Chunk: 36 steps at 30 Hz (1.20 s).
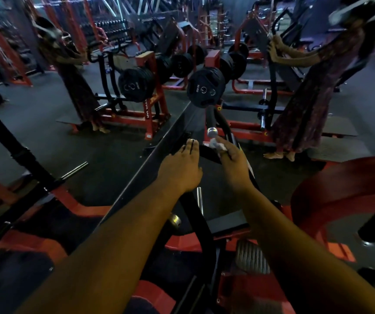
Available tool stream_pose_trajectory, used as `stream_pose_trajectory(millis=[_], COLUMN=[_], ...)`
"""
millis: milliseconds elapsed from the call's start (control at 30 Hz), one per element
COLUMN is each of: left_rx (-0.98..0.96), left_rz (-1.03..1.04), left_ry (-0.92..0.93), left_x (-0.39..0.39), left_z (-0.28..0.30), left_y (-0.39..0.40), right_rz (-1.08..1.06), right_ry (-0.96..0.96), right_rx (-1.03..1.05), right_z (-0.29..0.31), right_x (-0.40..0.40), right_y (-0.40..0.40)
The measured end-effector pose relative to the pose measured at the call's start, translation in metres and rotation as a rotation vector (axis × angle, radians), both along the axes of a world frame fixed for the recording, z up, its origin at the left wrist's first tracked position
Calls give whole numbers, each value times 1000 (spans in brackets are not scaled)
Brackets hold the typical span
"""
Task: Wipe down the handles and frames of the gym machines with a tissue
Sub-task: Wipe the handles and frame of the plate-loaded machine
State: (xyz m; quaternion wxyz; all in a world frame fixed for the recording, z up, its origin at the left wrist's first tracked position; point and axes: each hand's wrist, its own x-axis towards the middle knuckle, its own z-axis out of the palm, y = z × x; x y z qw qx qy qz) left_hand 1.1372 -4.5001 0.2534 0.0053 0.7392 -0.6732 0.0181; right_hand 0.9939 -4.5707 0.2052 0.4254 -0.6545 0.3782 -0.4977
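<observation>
Just right of frame centre, the right hand pinches a crumpled white tissue against a black curved steel machine handle, just below its chrome end cap. The left hand lies beside it, fingers straight and flat, resting on a black bar. The handle's long axis runs up and away towards a black rubber weight plate at upper centre. A mirrored wall edge crowds the left; there is open room to the right, before the curved red frame.

White crumpled tissue pressed against black frame bar.
</observation>
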Motion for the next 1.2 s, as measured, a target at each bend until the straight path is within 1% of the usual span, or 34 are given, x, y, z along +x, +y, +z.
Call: stream_pose_trajectory(millis=[33, 67, 133, 167, 267, 333, 433, 500, 600, 700, 800, 933, 1067, 1133, 1200], left_rx=[20, 42, 74, 80, 49, 5, -26, -4, 54, 62, 94, 81, 49, 42, 37], left_rz=[-27, -51, -96, -116, -200, -266, -331, -366, -403, -450, -523, -579, -604, -617, -628], left_ry=[27, 42, 41, 53, 100, 125, 188, 193, 153, 115, 150, 196, 136, 124, 146], left_x=[3, 6, 16, 22, 36, 44, 61, 77, 98, 115, 122, 130, 131, 129, 125], left_z=[3, 5, 9, 9, 6, 2, 0, -1, -1, 3, 7, 5, -5, -8, -9], left_y=[0, 0, 3, 5, 10, 14, 23, 30, 34, 27, 15, -10, -35, -46, -56], right_rz=[-52, -100, -109, -98, -86, -80, -146, -233, -349, -439, -480, -492, -449, -429, -404], right_ry=[18, 81, 181, 198, 255, 246, 191, 166, 140, 216, 296, 366, 526, 528, 481], right_rx=[17, 18, 34, 32, -72, -75, 10, -19, 32, 45, 45, 49, 133, 126, 50], right_z=[1, 0, 2, 3, 11, 20, 28, 31, 37, 39, 38, 35, 22, 22, 26], right_x=[-1, 1, 13, 23, 42, 50, 56, 58, 53, 50, 52, 59, 69, 75, 80], right_y=[0, -1, 2, 4, 16, 28, 40, 46, 59, 69, 64, 46, 19, 13, 16])
